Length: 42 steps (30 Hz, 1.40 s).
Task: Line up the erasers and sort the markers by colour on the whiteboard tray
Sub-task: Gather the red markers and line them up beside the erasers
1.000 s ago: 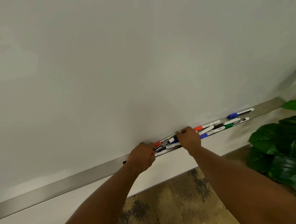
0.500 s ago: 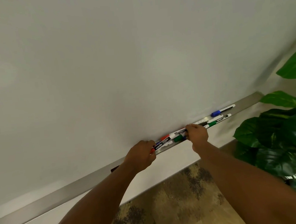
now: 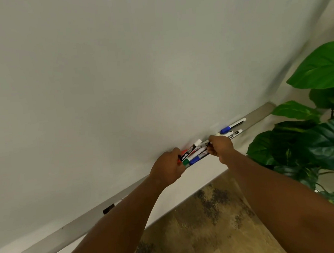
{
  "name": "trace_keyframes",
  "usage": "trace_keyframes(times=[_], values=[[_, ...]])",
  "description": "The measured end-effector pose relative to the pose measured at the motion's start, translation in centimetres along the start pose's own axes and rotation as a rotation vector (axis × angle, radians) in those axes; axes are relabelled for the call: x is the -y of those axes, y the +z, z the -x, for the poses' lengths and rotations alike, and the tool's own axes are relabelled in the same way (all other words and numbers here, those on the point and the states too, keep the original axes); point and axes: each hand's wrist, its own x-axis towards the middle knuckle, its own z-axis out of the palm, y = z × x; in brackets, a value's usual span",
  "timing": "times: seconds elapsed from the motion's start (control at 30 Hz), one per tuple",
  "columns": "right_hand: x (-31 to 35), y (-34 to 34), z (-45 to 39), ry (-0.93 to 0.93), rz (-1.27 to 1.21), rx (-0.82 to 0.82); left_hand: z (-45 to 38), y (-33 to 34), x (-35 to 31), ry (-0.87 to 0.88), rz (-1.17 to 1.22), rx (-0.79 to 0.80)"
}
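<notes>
A bundle of markers (image 3: 193,154) with red, green and blue caps lies on the grey whiteboard tray (image 3: 51,239), squeezed between both hands. My left hand (image 3: 168,168) grips its left end. My right hand (image 3: 221,147) closes on its right end. Just right of my right hand, a blue-capped marker (image 3: 232,126) and another white marker (image 3: 235,134) rest on the tray. A black marker (image 3: 108,209) shows on the tray behind my left forearm, mostly hidden. No eraser is visible.
The whiteboard (image 3: 118,70) fills the upper view. A large leafy plant (image 3: 311,136) stands right of the tray's end, close to my right arm. Patterned floor (image 3: 199,232) lies below.
My hands have come closer together, bunching the spread markers into a tighter bundle. The view has shifted right, so the plant shows larger.
</notes>
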Motion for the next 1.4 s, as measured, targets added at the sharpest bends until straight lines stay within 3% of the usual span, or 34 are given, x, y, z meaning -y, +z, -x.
trace_keyframes(times=[0.23,0.4,0.57,0.73,0.93,1.4], values=[[-1.3,-2.2,-1.0,0.035,-0.159,-0.101,-0.9,0.6,-1.4,-0.014,0.012,0.018],[-1.9,-3.4,-0.7,0.138,-0.266,-0.197,-2.8,1.4,-3.5,0.013,-0.157,-0.028],[-3.5,-4.4,-0.4,0.175,-0.186,-0.223,-5.0,2.6,-5.3,0.013,-0.420,0.065],[-5.3,-5.0,-0.7,0.142,-0.239,-0.259,-6.7,3.2,-5.7,-0.018,-0.511,0.157],[-6.0,-5.3,-1.1,0.176,-0.225,-0.238,-7.2,4.1,-5.7,-0.020,-0.628,0.260],[-5.2,-4.0,0.6,0.125,-0.342,-0.112,-6.7,3.4,-5.3,-0.008,-0.715,0.244]])
